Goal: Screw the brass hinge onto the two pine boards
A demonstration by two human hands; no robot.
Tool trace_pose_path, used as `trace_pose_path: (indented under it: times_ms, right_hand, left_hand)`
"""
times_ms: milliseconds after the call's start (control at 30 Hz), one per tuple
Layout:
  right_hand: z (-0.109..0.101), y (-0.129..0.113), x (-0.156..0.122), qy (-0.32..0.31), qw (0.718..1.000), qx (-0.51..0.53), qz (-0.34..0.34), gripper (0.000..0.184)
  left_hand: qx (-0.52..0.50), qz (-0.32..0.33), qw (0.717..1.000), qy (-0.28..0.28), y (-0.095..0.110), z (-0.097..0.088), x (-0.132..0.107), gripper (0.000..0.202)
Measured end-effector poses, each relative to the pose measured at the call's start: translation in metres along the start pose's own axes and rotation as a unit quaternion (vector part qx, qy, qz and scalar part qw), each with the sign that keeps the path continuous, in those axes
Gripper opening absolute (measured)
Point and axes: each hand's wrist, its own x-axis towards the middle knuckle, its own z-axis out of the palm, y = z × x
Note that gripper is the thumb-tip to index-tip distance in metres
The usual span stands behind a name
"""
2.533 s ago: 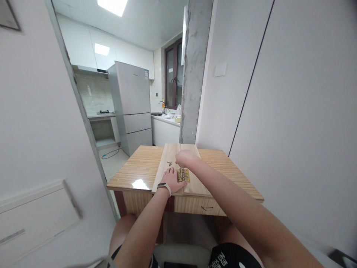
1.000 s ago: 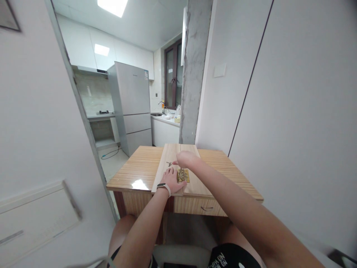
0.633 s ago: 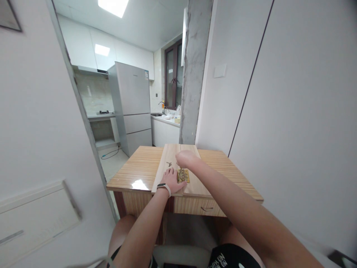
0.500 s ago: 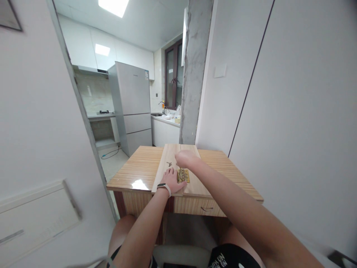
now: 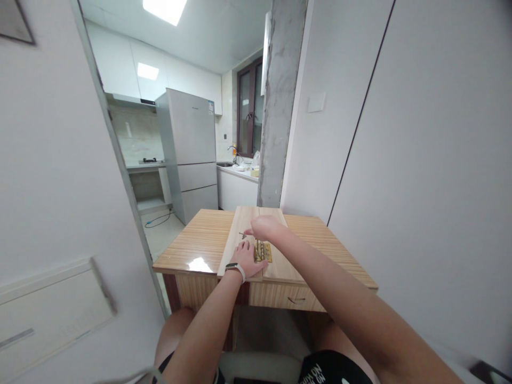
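Observation:
Two pale wooden boards (image 5: pixel 280 270) lie side by side with a brass hinge (image 5: pixel 264 253) across their seam. My left hand (image 5: pixel 247 259) rests flat on the boards with fingers stretched out, its thumb along the near edge of the hinge. Above the hinge my right hand (image 5: pixel 267 228) is closed, thumb pointing left. A thin upright shaft, apparently of a screwdriver (image 5: pixel 258 242), comes down from it to the hinge's left leaf; the handle is hidden inside the fist. Several small screws (image 5: pixel 243 235) lie on the left board, just beyond my left fingers.
Under the boards stands a wood-grain table (image 5: pixel 192 242) with a drawer handle (image 5: pixel 296 300) at its front. A white wall (image 5: pixel 420 160) rises on the right. Past the doorway are a grey fridge (image 5: pixel 194 133) and a sink counter (image 5: pixel 238 184).
My right hand has turned slightly above the hinge, and its thumb now sticks out to the left. My left hand has stayed where it was on the boards.

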Motion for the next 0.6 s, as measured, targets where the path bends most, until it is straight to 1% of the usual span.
trace_pose_path:
  times_ms: [67, 233, 400, 533, 600]
  right_hand:
    - [-0.0008, -0.0002, -0.0006, 0.002, 1.0, 0.0, 0.008, 0.055]
    - [-0.0004, 0.0003, -0.0019, -0.009, 1.0, -0.002, 0.007, 0.043]
    - [-0.0034, 0.0003, -0.0035, -0.022, 0.999, -0.015, -0.026, 0.03]
    - [-0.0071, 0.0008, -0.0075, -0.044, 0.997, -0.042, -0.049, 0.028]
    - [-0.008, 0.0018, -0.0102, -0.036, 0.997, -0.045, -0.056, 0.026]
  left_hand:
    - [-0.001, -0.001, 1.0, -0.001, 0.0, -0.0001, -0.0002, 0.078]
    - [0.003, 0.0, 1.0, 0.004, 0.0, 0.0003, -0.0005, 0.076]
    - [0.0, 0.001, 1.0, 0.001, 0.0002, -0.0008, -0.0005, 0.075]
    - [0.01, 0.005, 1.0, 0.012, -0.0005, -0.0002, -0.0004, 0.076]
    - [0.012, 0.003, 1.0, 0.011, -0.0004, -0.0003, -0.0005, 0.076]
